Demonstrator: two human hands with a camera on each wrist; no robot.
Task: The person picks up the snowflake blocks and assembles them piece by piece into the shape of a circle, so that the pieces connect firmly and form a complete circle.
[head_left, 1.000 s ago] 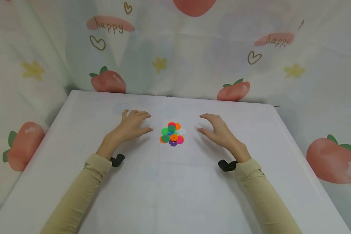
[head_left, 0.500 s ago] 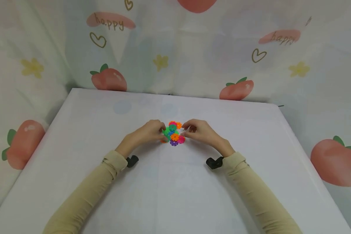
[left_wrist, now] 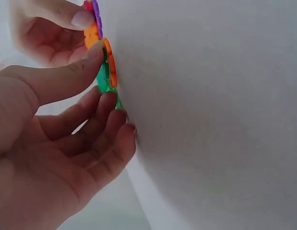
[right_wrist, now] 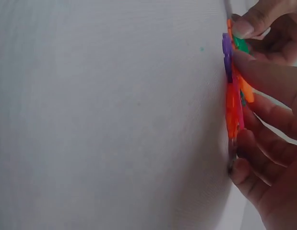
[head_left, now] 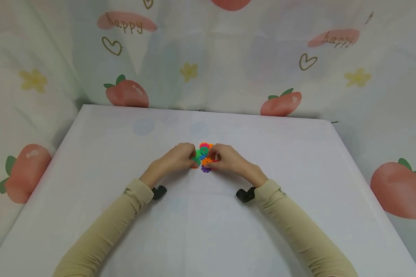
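Hands (head_left: 175, 157) (head_left: 233, 158) — two, gripping one disc cluster (head_left: 203, 153)

The word "happy" reads twice on the printed backdrop (head_left: 235, 57) — once on the left pink patch (head_left: 127, 22), once on the right pink patch (head_left: 334, 38). Both are in lowercase script.

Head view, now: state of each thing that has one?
Discs: piled, overlapping
Purple disc: partly covered by orange disc
Left grip: curled, pinching discs at the left edge
Right grip: curled, pinching discs at the right
Sleeves: cuffs folded back
Tablecloth: spread, faintly creased
Curtain: hanging, creased
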